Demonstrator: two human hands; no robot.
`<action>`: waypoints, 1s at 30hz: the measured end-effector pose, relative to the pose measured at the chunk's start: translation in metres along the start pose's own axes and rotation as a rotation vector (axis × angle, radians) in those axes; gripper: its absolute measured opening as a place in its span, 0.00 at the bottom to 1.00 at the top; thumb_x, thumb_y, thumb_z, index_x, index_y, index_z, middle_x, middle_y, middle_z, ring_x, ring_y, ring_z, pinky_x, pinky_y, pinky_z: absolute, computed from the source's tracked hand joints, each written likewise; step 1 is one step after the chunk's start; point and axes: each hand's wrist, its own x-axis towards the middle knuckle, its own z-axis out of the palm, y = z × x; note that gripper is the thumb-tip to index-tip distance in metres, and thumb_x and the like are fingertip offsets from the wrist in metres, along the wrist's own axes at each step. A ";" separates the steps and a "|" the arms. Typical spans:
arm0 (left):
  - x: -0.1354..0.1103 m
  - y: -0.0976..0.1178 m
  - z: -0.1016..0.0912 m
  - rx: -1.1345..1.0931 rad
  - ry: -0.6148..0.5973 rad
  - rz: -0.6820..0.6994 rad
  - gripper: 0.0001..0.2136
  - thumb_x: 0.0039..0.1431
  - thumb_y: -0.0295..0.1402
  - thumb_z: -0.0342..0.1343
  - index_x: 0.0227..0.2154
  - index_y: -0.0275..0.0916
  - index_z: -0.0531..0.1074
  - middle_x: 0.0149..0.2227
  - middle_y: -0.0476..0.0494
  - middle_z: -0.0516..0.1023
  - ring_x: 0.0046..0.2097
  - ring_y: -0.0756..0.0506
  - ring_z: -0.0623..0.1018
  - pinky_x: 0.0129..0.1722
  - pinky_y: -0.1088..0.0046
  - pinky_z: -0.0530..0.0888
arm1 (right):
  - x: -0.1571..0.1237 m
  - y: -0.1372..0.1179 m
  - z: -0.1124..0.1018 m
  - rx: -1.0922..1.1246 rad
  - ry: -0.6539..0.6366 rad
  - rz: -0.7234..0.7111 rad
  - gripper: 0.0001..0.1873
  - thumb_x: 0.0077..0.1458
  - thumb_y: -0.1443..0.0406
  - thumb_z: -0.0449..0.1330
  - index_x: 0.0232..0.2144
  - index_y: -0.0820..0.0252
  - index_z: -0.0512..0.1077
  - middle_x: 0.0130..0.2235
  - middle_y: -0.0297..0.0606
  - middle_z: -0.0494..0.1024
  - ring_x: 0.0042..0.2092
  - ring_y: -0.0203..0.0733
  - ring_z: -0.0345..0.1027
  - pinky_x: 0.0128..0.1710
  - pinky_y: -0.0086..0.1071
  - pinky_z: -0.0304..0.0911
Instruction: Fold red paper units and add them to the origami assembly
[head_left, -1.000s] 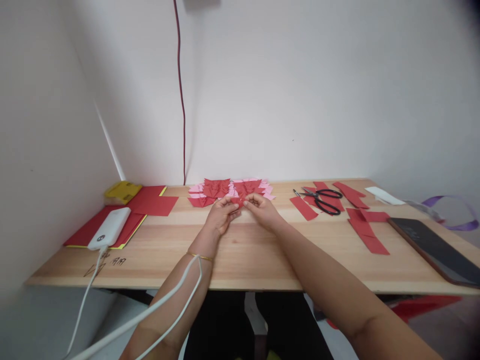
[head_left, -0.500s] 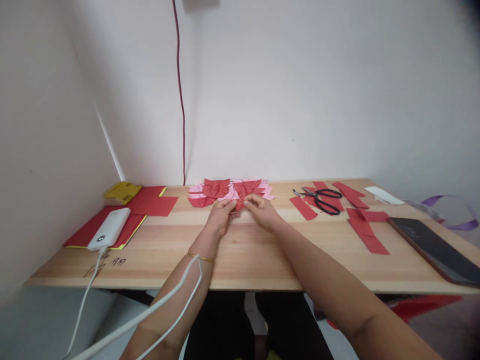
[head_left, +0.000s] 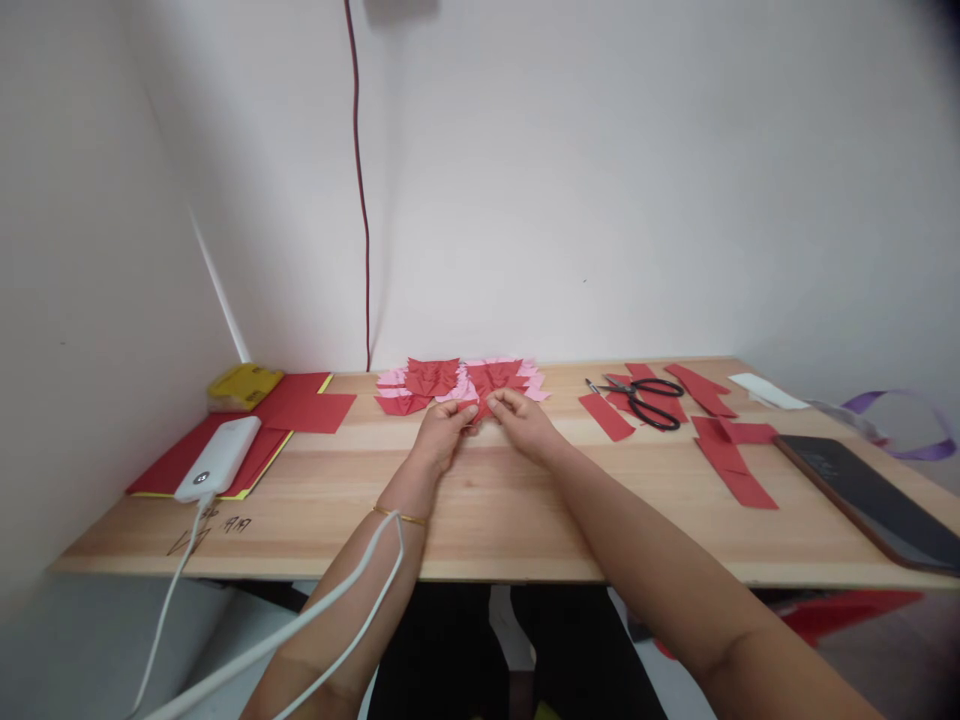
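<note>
Both hands meet at the middle of the wooden table, pinching a small piece of red paper [head_left: 484,408] between them. My left hand [head_left: 444,430] is closed on its left side, thumb and forefinger together. From the right, my right hand [head_left: 523,420] grips the same paper with a thumb-and-finger pinch. The fingers hide much of the paper. Just beyond them, against the wall, lie folded red paper pieces [head_left: 433,378] and pink paper pieces [head_left: 534,380] with jagged edges.
Black-handled scissors [head_left: 654,402] rest among cut red paper strips [head_left: 731,462] at the right, beside a dark phone [head_left: 870,495]. At the left, a white power bank [head_left: 221,455] sits on red paper sheets [head_left: 169,460], near a yellow packet [head_left: 244,385]. Its white cable crosses my left forearm.
My fingers have shifted slightly around the red paper, the left fingertips moving a little closer to the right ones. The rest of the table looks the same.
</note>
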 end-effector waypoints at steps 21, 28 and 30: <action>-0.001 -0.002 0.000 0.153 -0.069 0.043 0.12 0.40 0.37 0.65 0.25 0.32 0.75 0.21 0.49 0.71 0.24 0.54 0.67 0.27 0.77 0.63 | -0.001 0.000 0.000 -0.031 -0.021 -0.070 0.11 0.53 0.57 0.54 0.28 0.60 0.66 0.28 0.32 0.68 0.31 0.36 0.61 0.33 0.29 0.57; 0.001 -0.001 -0.001 0.243 -0.021 0.089 0.13 0.43 0.39 0.62 0.29 0.34 0.75 0.23 0.50 0.72 0.25 0.53 0.67 0.28 0.76 0.64 | 0.000 0.001 0.000 -0.036 0.011 -0.051 0.11 0.53 0.58 0.54 0.29 0.60 0.66 0.28 0.31 0.67 0.31 0.36 0.61 0.33 0.29 0.57; 0.000 0.000 -0.001 0.284 -0.029 0.101 0.12 0.43 0.39 0.61 0.27 0.34 0.74 0.21 0.50 0.70 0.24 0.53 0.66 0.27 0.77 0.63 | 0.000 0.000 0.001 -0.027 -0.007 -0.043 0.10 0.53 0.58 0.54 0.30 0.60 0.66 0.28 0.32 0.68 0.31 0.36 0.61 0.33 0.29 0.57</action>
